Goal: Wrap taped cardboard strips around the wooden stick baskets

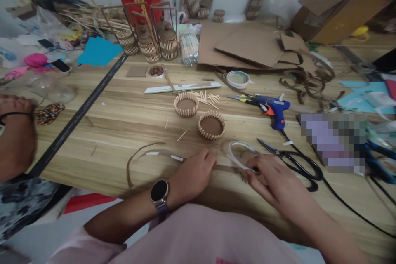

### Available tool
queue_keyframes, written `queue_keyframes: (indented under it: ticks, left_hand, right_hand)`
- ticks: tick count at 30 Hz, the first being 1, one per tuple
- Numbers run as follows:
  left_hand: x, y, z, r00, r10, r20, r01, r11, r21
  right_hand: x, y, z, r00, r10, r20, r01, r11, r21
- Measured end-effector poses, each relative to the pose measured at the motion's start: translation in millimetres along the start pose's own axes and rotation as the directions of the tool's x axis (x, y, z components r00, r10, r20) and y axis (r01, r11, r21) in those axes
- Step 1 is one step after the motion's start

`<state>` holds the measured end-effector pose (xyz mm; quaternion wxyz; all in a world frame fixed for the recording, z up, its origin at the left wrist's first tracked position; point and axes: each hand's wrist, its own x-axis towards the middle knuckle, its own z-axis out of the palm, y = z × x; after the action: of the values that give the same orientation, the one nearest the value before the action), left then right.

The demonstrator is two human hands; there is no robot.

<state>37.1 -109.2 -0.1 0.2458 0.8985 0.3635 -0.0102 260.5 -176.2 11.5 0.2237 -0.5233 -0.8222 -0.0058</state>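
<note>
The right hand (272, 175) pinched a white tape roll (235, 160) near a brown strip (163, 155)

On a clock centred between the hands, with twelve straight ahead, the right hand lay at three, its thumb and fingers grasping the near edge of the white tape roll. The left hand (199, 169) lay at nine, fingers curled at the brown strip; its fingertips were unclear, so whether it grasped the strip could not be told. The strip ran on toward nine, where white pieces (177, 158) lay along it.

Two round stick-walled baskets (212, 126) sat near each other at eleven, with loose sticks (213, 99) just beyond. A blue glue gun (275, 109) rested at one, and black scissors (301, 164) lay beside the right hand at three. Another person's arm (17, 140) rested far off at nine.
</note>
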Motion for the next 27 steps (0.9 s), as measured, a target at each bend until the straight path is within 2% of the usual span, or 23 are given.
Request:
queue_keyframes:
  ticks: [3,6,9,14,17,20,23,25,27]
  left_hand:
    - [-1,-2,4.1,0.997,-0.029,-0.072,0.021,0.995,-0.102]
    - [-2,-3,4.0,0.993,0.035,-0.115,-0.052,0.988,-0.148]
    - [-2,-3,1.8,0.988,0.100,-0.120,-0.116,0.985,-0.131]
    - [-4,-3,2.3,0.992,0.086,-0.088,-0.096,0.989,-0.111]
    - [-6,-5,6.8,0.989,0.092,-0.119,-0.109,0.983,-0.149]
    - [-8,-8,10.6,0.982,0.083,-0.170,-0.119,0.969,-0.216]
    - [-11,-10,11.6,0.985,-0.007,-0.173,-0.040,0.963,-0.265]
    - [-13,-12,12.2,0.987,0.000,-0.163,-0.039,0.971,-0.236]
    - [-14,-14,14.1,0.987,0.091,-0.136,-0.110,0.983,-0.145]
  right_hand:
    - [2,-9,1,0.999,-0.030,0.039,0.030,1.000,0.001]
    - [4,-14,7,0.996,-0.068,0.058,0.070,0.997,-0.024]
    - [6,-15,11,0.992,-0.109,0.070,0.113,0.992,-0.062]
    - [10,-13,8,0.989,-0.135,0.065,0.146,0.963,-0.226]
    - [13,-10,2,0.988,-0.117,0.096,0.141,0.944,-0.298]
    - [14,-2,-11,0.993,-0.048,0.111,0.087,0.920,-0.381]
    - [12,10,-31,0.995,0.097,0.034,-0.075,0.917,-0.392]
    - [11,16,-44,0.975,0.220,0.017,-0.210,0.947,-0.242]
    - [13,17,-52,0.947,0.296,0.128,-0.297,0.955,-0.014]
